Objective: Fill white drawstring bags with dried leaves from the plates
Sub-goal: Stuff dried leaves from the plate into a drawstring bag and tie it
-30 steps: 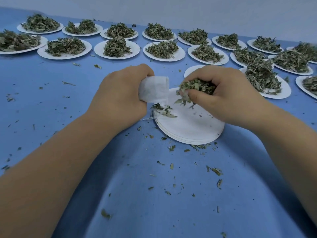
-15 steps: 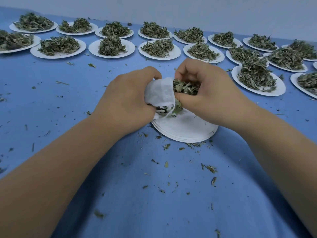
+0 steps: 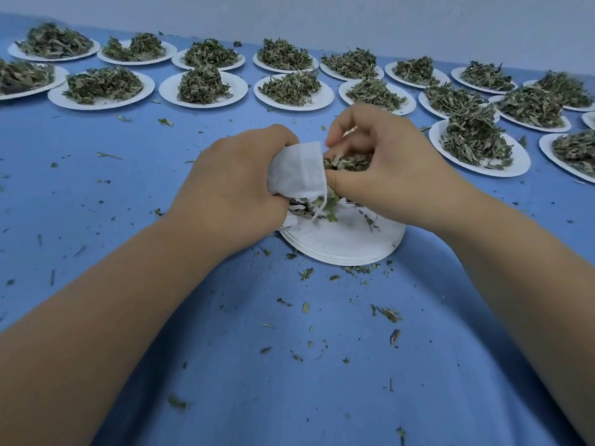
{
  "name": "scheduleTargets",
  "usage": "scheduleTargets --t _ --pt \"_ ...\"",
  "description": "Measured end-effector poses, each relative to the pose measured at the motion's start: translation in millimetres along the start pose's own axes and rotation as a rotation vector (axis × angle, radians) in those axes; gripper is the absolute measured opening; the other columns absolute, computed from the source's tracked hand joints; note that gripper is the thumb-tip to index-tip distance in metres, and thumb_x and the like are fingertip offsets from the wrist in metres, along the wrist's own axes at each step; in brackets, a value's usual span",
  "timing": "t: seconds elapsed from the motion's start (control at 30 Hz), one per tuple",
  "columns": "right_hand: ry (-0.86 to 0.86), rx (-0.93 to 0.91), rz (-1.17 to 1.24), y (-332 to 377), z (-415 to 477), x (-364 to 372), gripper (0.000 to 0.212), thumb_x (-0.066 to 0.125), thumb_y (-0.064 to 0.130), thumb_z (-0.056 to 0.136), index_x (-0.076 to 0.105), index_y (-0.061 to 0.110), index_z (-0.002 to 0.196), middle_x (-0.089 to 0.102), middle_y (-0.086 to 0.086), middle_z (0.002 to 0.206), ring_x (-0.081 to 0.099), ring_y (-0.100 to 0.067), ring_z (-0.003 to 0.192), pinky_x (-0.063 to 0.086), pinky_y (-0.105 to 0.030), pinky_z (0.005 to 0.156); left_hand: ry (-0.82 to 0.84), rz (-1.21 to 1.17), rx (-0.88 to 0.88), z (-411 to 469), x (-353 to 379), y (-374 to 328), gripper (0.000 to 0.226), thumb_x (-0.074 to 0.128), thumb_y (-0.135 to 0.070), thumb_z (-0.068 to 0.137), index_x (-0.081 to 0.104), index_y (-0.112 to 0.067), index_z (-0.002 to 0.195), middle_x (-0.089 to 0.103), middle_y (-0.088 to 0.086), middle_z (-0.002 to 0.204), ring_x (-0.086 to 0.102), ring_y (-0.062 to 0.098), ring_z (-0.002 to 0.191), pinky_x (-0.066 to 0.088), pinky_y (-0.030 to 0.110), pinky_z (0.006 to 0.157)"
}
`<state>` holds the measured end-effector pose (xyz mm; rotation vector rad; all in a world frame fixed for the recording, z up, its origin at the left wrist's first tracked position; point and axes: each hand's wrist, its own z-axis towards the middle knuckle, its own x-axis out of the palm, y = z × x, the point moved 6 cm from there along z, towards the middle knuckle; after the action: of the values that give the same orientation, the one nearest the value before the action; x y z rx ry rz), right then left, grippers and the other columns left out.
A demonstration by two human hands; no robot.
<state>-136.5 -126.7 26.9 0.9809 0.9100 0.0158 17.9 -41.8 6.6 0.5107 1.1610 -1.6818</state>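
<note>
My left hand (image 3: 231, 188) grips a white drawstring bag (image 3: 297, 172) above a stack of white paper plates (image 3: 341, 246) at the table's centre. The bag's mouth faces right. My right hand (image 3: 383, 175) holds a clump of dried green leaves (image 3: 346, 162) against that mouth, thumb below and fingers curled over the top. A few leaves and the bag's string (image 3: 320, 207) hang under the bag onto the top plate.
Two rows of white plates heaped with dried leaves run along the back of the blue table (image 3: 289, 349), such as one plate (image 3: 203, 88) behind my left hand and another (image 3: 476, 146) to the right. Leaf crumbs (image 3: 386, 313) lie scattered on the cloth near me.
My right hand brought the clump of leaves left to the bag's mouth and now presses it in. The left hand kept hold of the bag, which shows more fully.
</note>
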Motion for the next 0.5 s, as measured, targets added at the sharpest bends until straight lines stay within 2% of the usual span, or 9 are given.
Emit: scheduleTargets --t 0.07,0.13,0.23,0.3,0.37,0.43,0.5 --pt "0.003 -0.004 0.036 1 1 0 0.025 0.082 0.025 0.081 0.063 0.021 0.096 0.074 0.004 0.086 0.058 -0.030 0.067 0.051 -0.038 0.063 0.007 0.033 0.007 0 0 -1 0.041 0.066 -0.017 0.073 0.059 -0.035 0.109 0.063 -0.009 0.089 0.057 0.022 0.080 0.051 0.041 0.067" --pt "0.051 -0.003 0.097 1 0 2 0.018 0.083 0.023 0.082 0.069 0.016 0.091 0.072 -0.001 0.079 0.054 -0.018 0.059 0.049 -0.035 0.056 0.004 0.061 0.011 1 0 -2 0.041 0.065 -0.017 0.073 0.058 -0.035 0.109 0.063 -0.009 0.089 0.057 0.022 0.078 0.049 0.038 0.066" --pt "0.094 0.034 0.254 1 -2 4 0.009 0.079 0.016 0.086 0.071 0.019 0.087 0.068 0.012 0.072 0.051 -0.009 0.053 0.044 -0.025 0.049 0.007 0.093 0.012 1 -1 -2 0.037 0.063 -0.018 0.074 0.058 -0.032 0.108 0.062 -0.006 0.088 0.056 0.024 0.078 0.046 0.036 0.065" --pt "0.125 0.084 0.361 0 -2 7 0.007 0.073 0.019 0.085 0.070 0.023 0.083 0.063 0.011 0.071 0.048 -0.011 0.055 0.038 -0.023 0.046 0.002 0.091 0.011 0 -3 -3 0.036 0.062 -0.018 0.073 0.058 -0.030 0.107 0.062 -0.006 0.087 0.055 0.025 0.077 0.047 0.038 0.065" --pt "0.125 0.127 0.347 0 0 7 0.010 0.065 0.022 0.086 0.069 0.024 0.077 0.061 0.012 0.066 0.052 -0.010 0.055 0.040 -0.023 0.048 -0.001 0.082 0.007 0 -4 -4 0.036 0.063 -0.018 0.073 0.058 -0.029 0.107 0.062 -0.006 0.087 0.055 0.025 0.077 0.047 0.039 0.065" --pt "0.064 0.133 0.288 4 7 5 0.016 0.058 0.021 0.085 0.067 0.026 0.072 0.065 0.014 0.066 0.062 -0.007 0.060 0.052 -0.027 0.057 0.008 0.079 0.008 -1 -4 -6 0.036 0.064 -0.017 0.074 0.059 -0.029 0.108 0.063 -0.006 0.088 0.056 0.025 0.079 0.046 0.038 0.067" --pt "-0.038 0.175 0.339 3 10 2 0.025 0.046 0.004 0.077 0.061 0.022 0.069 0.067 0.010 0.066 0.062 -0.005 0.058 0.051 -0.022 0.063 0.019 0.098 0.008 -1 -3 -9 0.036 0.064 -0.017 0.075 0.058 -0.028 0.109 0.063 -0.005 0.090 0.056 0.027 0.080 0.044 0.037 0.069"
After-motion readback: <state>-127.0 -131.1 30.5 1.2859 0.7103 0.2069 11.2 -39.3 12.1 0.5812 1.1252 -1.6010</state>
